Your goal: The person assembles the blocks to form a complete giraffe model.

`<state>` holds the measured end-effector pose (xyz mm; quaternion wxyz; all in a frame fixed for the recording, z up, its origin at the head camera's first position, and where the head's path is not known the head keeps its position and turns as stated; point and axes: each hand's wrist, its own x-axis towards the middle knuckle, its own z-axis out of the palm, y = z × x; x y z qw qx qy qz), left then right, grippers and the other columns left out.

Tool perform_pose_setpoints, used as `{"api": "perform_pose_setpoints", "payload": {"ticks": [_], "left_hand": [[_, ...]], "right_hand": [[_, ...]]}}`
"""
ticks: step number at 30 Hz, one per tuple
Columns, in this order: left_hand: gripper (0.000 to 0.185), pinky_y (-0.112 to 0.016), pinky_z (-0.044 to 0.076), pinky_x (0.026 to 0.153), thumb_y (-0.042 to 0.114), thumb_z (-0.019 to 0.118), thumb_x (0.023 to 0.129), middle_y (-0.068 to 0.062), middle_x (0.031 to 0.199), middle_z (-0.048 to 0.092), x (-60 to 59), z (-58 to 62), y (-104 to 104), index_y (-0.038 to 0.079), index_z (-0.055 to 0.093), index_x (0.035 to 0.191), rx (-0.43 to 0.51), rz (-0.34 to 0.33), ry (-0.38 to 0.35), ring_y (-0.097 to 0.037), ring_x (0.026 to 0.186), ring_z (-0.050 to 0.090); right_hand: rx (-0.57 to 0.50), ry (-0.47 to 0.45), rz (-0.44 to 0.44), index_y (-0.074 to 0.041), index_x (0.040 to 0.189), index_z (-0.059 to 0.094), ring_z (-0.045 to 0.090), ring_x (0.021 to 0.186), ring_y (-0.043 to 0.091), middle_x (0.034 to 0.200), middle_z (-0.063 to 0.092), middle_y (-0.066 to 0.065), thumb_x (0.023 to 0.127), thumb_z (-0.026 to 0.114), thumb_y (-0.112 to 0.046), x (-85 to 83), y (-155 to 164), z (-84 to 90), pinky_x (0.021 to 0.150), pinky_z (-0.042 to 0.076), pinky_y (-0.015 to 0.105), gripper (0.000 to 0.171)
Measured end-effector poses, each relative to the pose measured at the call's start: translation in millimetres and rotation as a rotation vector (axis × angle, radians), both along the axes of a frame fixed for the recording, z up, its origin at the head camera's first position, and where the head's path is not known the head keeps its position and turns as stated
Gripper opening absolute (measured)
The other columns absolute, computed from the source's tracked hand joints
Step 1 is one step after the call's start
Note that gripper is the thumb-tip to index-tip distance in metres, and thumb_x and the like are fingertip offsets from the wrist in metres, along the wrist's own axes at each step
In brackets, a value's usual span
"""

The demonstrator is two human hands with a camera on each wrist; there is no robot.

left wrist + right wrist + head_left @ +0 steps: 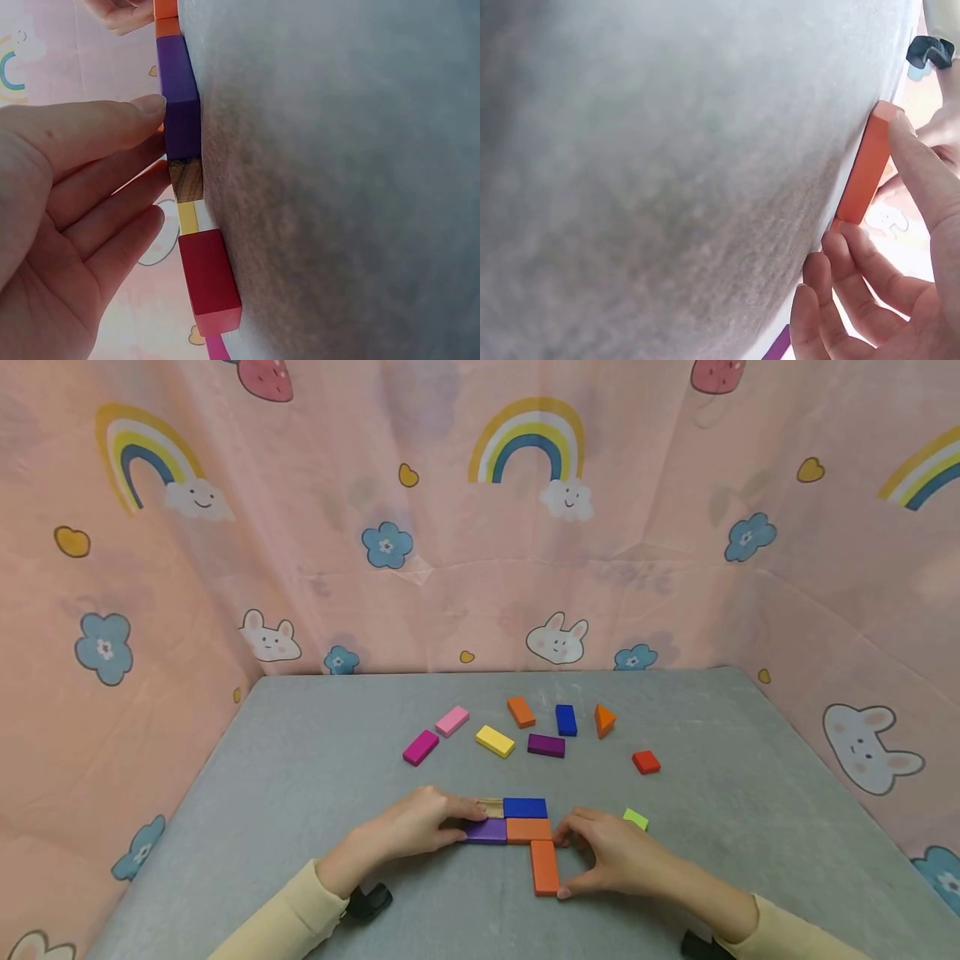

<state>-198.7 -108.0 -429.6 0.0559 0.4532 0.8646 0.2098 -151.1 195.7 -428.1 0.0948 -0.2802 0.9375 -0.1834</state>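
Note:
A flat group of blocks lies on the grey table. A wooden block [491, 808] and a blue block [525, 808] form its back row, with a purple block [486, 832] and an orange block [528, 831] in front. From the orange one, a red-orange block [544, 867] extends toward me. At the left end, my left hand [420, 822] touches the purple block with its thumb [150, 109], fingers at the wooden one. My right hand [618, 852] rests along the right side, thumb at the red-orange block's near corner, fingertips [851, 232] by its far end.
Behind the group lie magenta [421, 747], pink [452, 721], yellow [495, 741], orange [521, 712], dark purple [546, 745] and blue [566, 720] blocks, plus an orange triangle [604, 720]. To the right are a red block [646, 762] and a lime block [635, 818], partly hidden.

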Motion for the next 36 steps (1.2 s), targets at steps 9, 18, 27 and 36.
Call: {"api": "perform_pose_setpoints", "payload": {"ticks": [9, 18, 27, 36], "left_hand": [[0.034, -0.025, 0.05, 0.094, 0.014, 0.069, 0.087, 0.008, 0.117, 0.067, -0.1, -0.2, 0, 0.018, 0.067, 0.12, -0.002, -0.001, -0.009, -0.006, 0.115, 0.059], [0.034, -0.024, 0.05, 0.093, 0.014, 0.069, 0.087, 0.007, 0.118, 0.067, -0.6, -0.5, -1, 0.018, 0.067, 0.121, -0.008, 0.001, -0.01, -0.006, 0.113, 0.059], [0.034, -0.024, 0.05, 0.093, 0.015, 0.068, 0.087, 0.009, 0.118, 0.067, -0.9, -0.9, 0, 0.018, 0.066, 0.122, -0.007, -0.008, -0.029, -0.004, 0.113, 0.059], [0.035, -0.023, 0.049, 0.093, 0.014, 0.068, 0.087, 0.007, 0.118, 0.067, -3.2, -1.8, -1, 0.017, 0.065, 0.122, 0.007, -0.013, -0.039, -0.005, 0.113, 0.059]], "right_hand": [[-0.008, -0.019, 0.02, -0.023, 0.101, 0.062, 0.051, 0.081, 0.0, 0.093, 0.058, -0.016, 0.064, 0.072, -0.068, -2.9, 1, 2.6, 0.07, 0.049, 0.021, 0.059], [-0.203, 0.081, 0.106, -0.011, 0.12, 0.063, 0.063, 0.104, 0.016, 0.115, 0.067, -0.001, 0.075, 0.078, -0.041, -20.4, 3, 17.8, 0.087, 0.054, 0.038, 0.056], [-0.119, 0.06, 0.205, -0.015, 0.129, 0.06, 0.063, 0.11, 0.016, 0.123, 0.065, -0.001, 0.079, 0.072, -0.045, -26.7, -8, 6.5, 0.09, 0.053, 0.038, 0.059], [-0.1, -0.008, 0.206, -0.014, 0.13, 0.059, 0.062, 0.112, 0.017, 0.123, 0.064, 0.001, 0.078, 0.075, -0.041, -28.3, -10, 2.9, 0.091, 0.052, 0.038, 0.06]]}}
